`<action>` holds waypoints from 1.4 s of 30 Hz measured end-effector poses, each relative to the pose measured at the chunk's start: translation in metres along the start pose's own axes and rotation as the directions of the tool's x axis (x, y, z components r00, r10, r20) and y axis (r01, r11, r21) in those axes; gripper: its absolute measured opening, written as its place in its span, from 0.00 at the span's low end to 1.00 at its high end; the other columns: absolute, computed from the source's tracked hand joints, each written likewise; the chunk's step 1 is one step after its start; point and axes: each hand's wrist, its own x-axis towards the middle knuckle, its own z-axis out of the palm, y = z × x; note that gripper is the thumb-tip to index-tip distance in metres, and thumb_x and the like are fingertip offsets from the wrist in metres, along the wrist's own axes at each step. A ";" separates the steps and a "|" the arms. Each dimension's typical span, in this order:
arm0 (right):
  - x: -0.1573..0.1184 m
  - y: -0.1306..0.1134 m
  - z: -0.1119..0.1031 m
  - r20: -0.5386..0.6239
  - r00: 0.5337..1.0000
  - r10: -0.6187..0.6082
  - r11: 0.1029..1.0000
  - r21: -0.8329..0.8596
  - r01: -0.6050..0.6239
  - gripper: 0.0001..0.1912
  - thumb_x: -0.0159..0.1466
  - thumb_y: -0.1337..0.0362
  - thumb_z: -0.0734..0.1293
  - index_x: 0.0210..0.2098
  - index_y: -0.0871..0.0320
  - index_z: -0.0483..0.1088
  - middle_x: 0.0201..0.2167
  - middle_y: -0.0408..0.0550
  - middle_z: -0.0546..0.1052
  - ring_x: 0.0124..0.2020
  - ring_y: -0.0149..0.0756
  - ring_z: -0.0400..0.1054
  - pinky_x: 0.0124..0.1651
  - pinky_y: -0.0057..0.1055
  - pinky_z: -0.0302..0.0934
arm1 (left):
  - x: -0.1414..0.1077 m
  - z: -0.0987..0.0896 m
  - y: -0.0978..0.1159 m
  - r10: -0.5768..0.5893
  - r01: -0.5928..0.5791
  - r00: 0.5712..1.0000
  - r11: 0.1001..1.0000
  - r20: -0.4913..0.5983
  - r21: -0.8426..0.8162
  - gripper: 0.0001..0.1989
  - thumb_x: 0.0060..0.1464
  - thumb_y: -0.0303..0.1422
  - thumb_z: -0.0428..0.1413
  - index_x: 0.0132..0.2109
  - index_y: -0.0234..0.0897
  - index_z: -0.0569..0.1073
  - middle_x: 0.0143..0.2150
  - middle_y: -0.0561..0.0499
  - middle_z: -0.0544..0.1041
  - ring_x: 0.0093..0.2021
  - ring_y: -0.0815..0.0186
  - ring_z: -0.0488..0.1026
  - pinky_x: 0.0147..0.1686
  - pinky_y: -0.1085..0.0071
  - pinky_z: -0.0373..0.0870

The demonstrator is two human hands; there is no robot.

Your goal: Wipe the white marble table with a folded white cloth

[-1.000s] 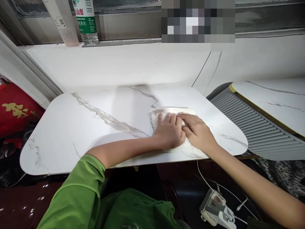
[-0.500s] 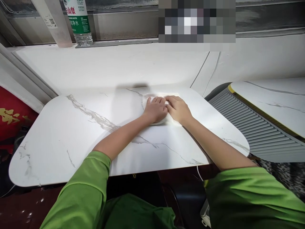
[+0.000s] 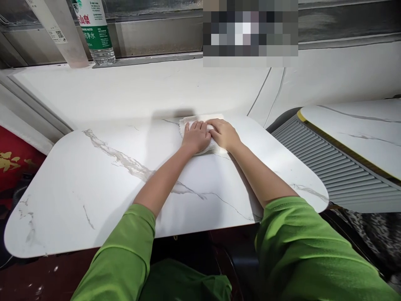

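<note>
A white cloth (image 3: 216,146) lies on the white, grey-veined tabletop (image 3: 103,188), close to its far edge. My left hand (image 3: 197,137) rests on the left part of this cloth, palm down, its fingers stretched out and slightly apart. Touching it from the right, my right hand (image 3: 224,133) presses on the cloth with its fingers together and bent over the fabric. Both hands cover much of the cloth, so the fabric under the palms is hidden.
A water bottle (image 3: 102,46) with a green label and a frosted container (image 3: 69,42) stand on the window ledge. Cables (image 3: 275,96) run down the white wall. To the right is another marbled top (image 3: 360,129) beside a grey ribbed panel (image 3: 326,163). Red fabric (image 3: 19,154) hangs at left.
Both hands have slid the cloth away from me and a little to the left, toward the wall edge of the table. The camera view has shifted slightly.
</note>
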 end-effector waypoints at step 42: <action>-0.115 0.061 -0.088 0.077 0.995 0.067 0.986 -0.160 -0.054 0.26 0.61 0.64 0.54 0.57 0.54 0.67 0.60 0.52 0.73 0.61 0.51 0.67 0.63 0.57 0.61 | -0.030 0.039 0.134 0.164 -0.161 0.986 0.985 -0.039 0.064 0.26 0.65 0.31 0.42 0.67 0.30 0.62 0.71 0.40 0.61 0.71 0.52 0.54 0.69 0.41 0.48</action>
